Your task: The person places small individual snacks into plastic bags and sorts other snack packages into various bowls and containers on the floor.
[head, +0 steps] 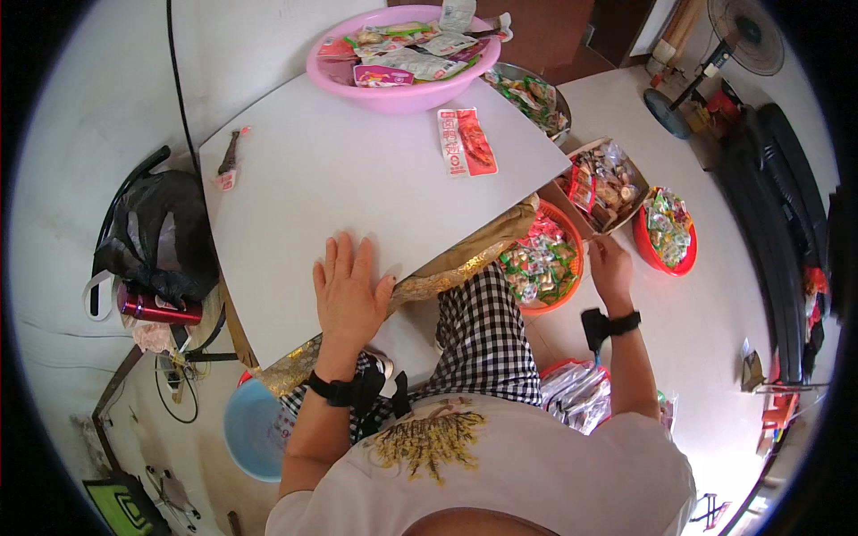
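Note:
My left hand (350, 289) lies palm down on the white tabletop (322, 174) near its front edge, fingers spread and holding nothing. Beyond the table's right side, my right hand (608, 264) reaches down with bent fingers to the near edge of a cardboard box (630, 167) full of small packets. Whether those fingers grip the box edge or something small cannot be made out. Just left of that hand stands an orange plastic basket (578, 258) of snack packets. One red-and-white food packet (468, 143) lies flat on the tabletop; a small dark vacuum-packed snack (230, 161) rests at the left.
At the table's back sits a pink basin (402, 100) heaped with packets. A metal bowl (563, 110), a red basket (684, 264) and a blue basin (251, 429) are lower down. A black plastic bag (164, 228) and a red flask (161, 306) are left; a fan (744, 37) stands far right.

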`<move>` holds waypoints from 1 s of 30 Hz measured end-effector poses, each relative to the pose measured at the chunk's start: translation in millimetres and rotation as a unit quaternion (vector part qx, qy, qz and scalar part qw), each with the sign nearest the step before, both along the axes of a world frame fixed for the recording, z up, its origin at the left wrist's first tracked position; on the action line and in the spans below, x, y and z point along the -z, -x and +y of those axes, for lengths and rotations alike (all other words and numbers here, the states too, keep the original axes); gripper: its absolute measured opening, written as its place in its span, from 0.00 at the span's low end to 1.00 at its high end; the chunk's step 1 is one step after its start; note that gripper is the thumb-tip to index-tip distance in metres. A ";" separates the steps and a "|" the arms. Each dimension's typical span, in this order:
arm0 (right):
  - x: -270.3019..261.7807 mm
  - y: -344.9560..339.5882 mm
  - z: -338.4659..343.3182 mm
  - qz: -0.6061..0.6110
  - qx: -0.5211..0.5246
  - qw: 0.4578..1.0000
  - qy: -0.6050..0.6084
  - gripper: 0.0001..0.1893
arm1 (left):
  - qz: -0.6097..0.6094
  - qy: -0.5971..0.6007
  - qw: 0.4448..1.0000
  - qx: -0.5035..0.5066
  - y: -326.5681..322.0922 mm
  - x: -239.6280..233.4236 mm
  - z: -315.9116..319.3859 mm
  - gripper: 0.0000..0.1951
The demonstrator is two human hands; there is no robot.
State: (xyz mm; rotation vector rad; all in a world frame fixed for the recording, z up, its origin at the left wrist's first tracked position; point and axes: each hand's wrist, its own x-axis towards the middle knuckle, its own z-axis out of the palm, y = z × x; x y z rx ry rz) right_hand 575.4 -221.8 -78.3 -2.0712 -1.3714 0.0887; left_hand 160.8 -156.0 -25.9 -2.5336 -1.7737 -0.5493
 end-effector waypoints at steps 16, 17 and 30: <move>-46.8 132.9 147.8 -0.176 -0.294 0.938 0.059 0.42 | 0.001 -0.022 1.000 -0.013 -4.1 0.7 1.6 0.29; -47.5 133.8 147.8 -0.178 -0.297 0.936 0.058 0.42 | -0.001 -0.023 1.000 -0.017 -3.9 0.8 1.5 0.29; -64.3 172.9 130.5 -0.164 -0.379 0.909 0.056 0.41 | -0.018 -0.046 0.999 -0.013 -2.3 1.4 0.8 0.29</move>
